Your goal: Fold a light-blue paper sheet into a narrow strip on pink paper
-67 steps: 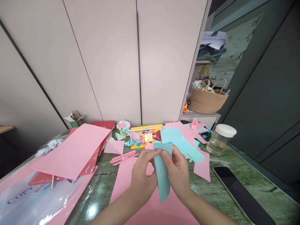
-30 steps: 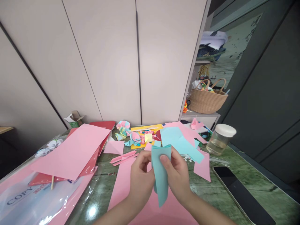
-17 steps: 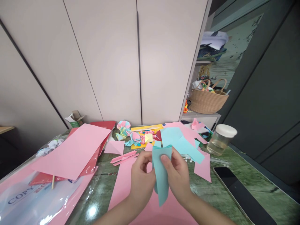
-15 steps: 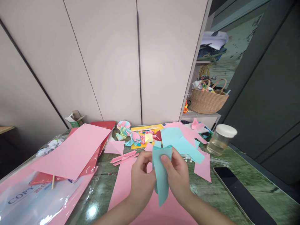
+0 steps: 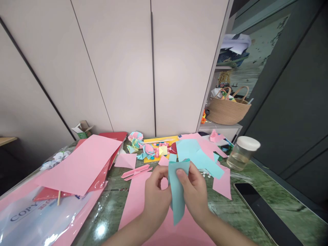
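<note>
A folded strip of light-blue paper (image 5: 178, 198) stands upright between my hands, its layered edge at the top and a pointed end below. My left hand (image 5: 157, 193) pinches its left side. My right hand (image 5: 193, 191) grips the right side, with the thumb pressed flat on the front near the top; the fingers behind are partly hidden. Beneath both hands lies a large pink sheet (image 5: 135, 201) on the green table. Just beyond are folded pink strips (image 5: 136, 172) and larger light-blue paper pieces (image 5: 197, 153).
Crumpled paper flowers (image 5: 135, 138) and a yellow sheet (image 5: 151, 140) with small pink bits lie at the back. On the right are a lidded jar (image 5: 241, 157) and a black phone (image 5: 263, 212). Pink paper (image 5: 84, 164) and a plastic-wrapped pack (image 5: 38, 222) cover the left.
Both hands keep their hold on the light-blue paper, which has shifted very slightly to the right. The whole view has moved a little the same way.
</note>
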Demonstrator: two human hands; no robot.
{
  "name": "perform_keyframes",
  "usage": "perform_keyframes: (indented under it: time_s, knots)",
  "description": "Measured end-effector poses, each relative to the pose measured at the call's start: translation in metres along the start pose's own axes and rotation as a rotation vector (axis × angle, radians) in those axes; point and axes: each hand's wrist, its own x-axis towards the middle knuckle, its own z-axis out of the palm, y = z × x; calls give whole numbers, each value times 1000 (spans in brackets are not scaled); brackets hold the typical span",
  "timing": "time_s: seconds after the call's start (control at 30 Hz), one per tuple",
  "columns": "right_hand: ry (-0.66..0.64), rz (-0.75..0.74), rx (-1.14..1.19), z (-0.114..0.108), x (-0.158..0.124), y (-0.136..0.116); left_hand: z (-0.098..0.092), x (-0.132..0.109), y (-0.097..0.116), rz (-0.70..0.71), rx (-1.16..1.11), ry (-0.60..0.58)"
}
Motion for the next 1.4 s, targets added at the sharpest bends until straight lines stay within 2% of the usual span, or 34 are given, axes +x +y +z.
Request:
perform_keyframes:
  time_s: [0.57,1.4]
  knots:
    - [-24,73,88,-1,4,-1,-2,0,-2,-6,39,2]
    - [-12,30,61,0,3,-1,-1,0,-4,-6,53,11]
